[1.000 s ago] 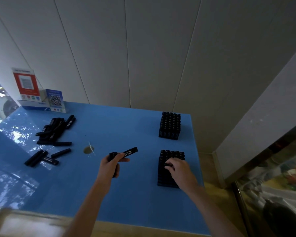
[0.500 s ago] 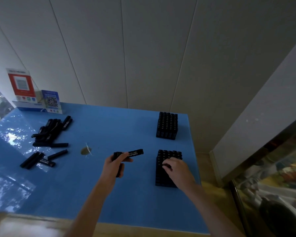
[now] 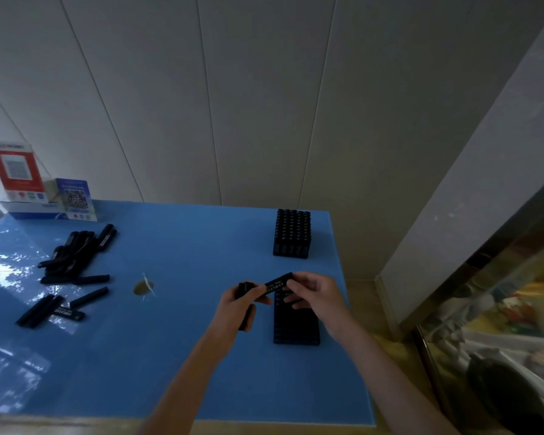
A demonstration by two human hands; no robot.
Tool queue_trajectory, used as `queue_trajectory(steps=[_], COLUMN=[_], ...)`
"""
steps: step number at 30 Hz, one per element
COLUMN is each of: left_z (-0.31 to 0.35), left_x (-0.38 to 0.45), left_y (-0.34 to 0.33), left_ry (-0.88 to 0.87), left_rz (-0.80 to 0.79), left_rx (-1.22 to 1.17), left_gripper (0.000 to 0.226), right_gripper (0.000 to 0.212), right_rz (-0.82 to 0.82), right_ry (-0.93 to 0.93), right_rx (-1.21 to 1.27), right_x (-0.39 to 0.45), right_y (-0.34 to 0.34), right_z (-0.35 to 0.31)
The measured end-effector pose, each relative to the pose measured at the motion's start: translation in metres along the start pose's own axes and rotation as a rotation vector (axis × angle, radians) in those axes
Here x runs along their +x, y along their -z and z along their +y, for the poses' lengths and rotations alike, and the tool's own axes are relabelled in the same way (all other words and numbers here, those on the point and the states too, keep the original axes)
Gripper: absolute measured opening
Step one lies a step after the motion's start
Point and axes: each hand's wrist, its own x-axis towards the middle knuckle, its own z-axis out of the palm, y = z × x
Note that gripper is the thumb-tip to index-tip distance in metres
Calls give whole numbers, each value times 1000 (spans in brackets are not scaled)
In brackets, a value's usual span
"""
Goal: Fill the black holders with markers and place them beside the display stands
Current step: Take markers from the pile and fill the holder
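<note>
Two hands sharing one black marker above the near holder

The left hand [image 3: 237, 304] is gripping a few slim, matte black markers, fingers curled round them, and its thumb and forefinger are pinching one marker [image 3: 275, 282] with pale lettering; the right hand [image 3: 316, 293] is pinching that marker's far end between its fingertips, the other fingers loosely bent. Under them the near holder [image 3: 296, 321], a boxy black block, is standing on the smooth, glossy blue table [image 3: 170, 356], its top partly hidden. Further back a second holder [image 3: 292, 233] is showing a full grid of round marker caps. Far left, loose markers are lying in two groups, a small cluster [image 3: 54, 307] and a larger pile [image 3: 77, 255], too tangled to count. Behind them two display stands are leaning by the panelled wall: a red one [image 3: 14, 169] and a blue one [image 3: 76, 197]
</note>
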Motion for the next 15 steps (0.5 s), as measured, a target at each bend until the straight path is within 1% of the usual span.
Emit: queue_trajectory(steps=[3,5,8,10,12,15], left_z=[-3,-3,-3,-3,-3,-4], left_x=[2,4,4,4,3,2], left_y=[0,4,17,25,32,42], left_ry=[42,72,94,108,113,81], left_rz=[-23,-10,-1,6,37,77], left_rx=[23,24,6,-16,-32,31], left_gripper=[25,28,22,21,25,31], right_gripper=[18,15,8,8,10,12], right_rz=[56,94,124,125,126,125], right_ry=[4,15,75,122,147,187], right_rx=[65,48,-133,-283,-382,-503], right_x=[1,2,3,3,4,5], right_y=[7,14,27,34,38,40], right_z=[-2,-3,1,9,19,32])
